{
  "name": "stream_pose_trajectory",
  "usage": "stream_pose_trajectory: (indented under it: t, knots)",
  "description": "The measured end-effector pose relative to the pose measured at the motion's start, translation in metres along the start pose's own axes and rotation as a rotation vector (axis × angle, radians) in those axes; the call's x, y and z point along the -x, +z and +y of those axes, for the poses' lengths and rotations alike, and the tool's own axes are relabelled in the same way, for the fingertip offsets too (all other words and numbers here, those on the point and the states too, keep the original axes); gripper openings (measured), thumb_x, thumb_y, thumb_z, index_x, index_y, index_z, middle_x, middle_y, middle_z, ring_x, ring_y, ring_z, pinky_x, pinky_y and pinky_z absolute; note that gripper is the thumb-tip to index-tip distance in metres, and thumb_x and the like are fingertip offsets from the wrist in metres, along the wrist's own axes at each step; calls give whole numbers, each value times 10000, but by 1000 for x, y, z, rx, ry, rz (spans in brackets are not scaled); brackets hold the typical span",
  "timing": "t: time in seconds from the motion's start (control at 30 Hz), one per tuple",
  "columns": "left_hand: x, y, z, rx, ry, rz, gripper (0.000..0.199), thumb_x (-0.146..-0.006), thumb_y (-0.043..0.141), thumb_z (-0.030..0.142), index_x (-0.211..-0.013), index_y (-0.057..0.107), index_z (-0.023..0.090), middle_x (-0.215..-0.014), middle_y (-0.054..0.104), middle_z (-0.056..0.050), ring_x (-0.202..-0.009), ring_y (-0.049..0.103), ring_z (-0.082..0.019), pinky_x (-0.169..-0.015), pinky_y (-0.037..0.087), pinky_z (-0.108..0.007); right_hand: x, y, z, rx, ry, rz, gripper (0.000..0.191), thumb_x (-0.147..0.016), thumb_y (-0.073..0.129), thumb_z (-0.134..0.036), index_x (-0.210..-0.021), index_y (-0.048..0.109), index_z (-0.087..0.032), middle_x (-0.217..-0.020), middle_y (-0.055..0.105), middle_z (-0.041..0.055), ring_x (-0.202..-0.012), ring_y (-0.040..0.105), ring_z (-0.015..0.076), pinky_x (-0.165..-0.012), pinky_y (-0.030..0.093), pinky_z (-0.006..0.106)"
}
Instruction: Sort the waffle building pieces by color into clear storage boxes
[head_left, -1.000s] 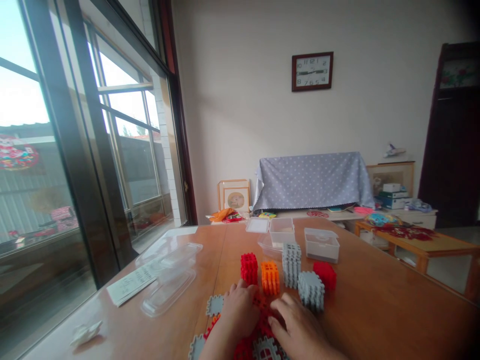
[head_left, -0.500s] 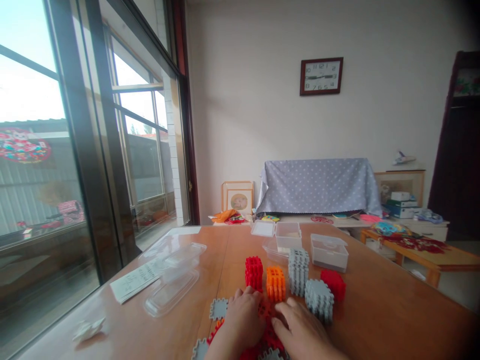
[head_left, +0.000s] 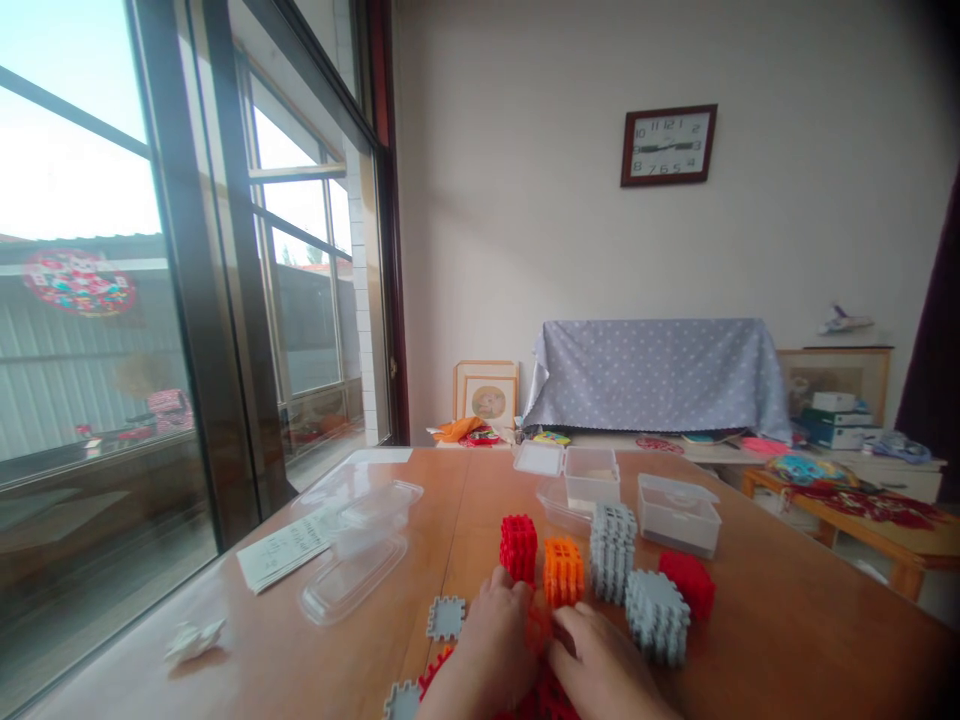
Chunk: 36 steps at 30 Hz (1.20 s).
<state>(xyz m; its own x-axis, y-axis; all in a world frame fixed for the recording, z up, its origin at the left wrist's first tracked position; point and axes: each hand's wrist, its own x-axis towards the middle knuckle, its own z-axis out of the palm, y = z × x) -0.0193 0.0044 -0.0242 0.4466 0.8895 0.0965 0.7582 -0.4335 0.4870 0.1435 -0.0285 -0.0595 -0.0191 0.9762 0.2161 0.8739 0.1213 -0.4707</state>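
Red toothed plastic pieces [head_left: 553,700] lie at the bottom centre, partly covered by both hands. My left hand [head_left: 499,635] is curled over them, its fingertips just in front of a red stack [head_left: 518,548]. My right hand [head_left: 596,655] bends in from the right, fingers curled by the red pieces, below an orange stack [head_left: 563,572]. What the fingertips grip is hidden. A tall grey stack [head_left: 612,552], a shorter grey stack [head_left: 657,615] and another red stack [head_left: 688,584] stand to the right. Single grey pieces [head_left: 447,618] lie left of my left hand.
Clear plastic lids [head_left: 354,578] and papers [head_left: 285,552] lie on the table's left, with a crumpled tissue [head_left: 193,641] nearer. Clear boxes [head_left: 679,515] stand behind the stacks. A side table [head_left: 889,530] holds red items at the right.
The whole view has shifted, so the scene sits further right. Both hands stay over the red pieces, with small finger movements.
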Motion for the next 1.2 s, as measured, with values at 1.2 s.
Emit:
stream_pose_trajectory:
  t: [1.2]
  knots:
    - [-8,-26,4,1158,-255,357,339,-693,747,458,-832,608,183,-757,673,-11,-706,600,-154,-656,385,-248,-73,-120,-18,382,-258,-59,407,-796,624,-315,-1195,670,-247,-1100,705,77,-1097,568,284,-908,364,349]
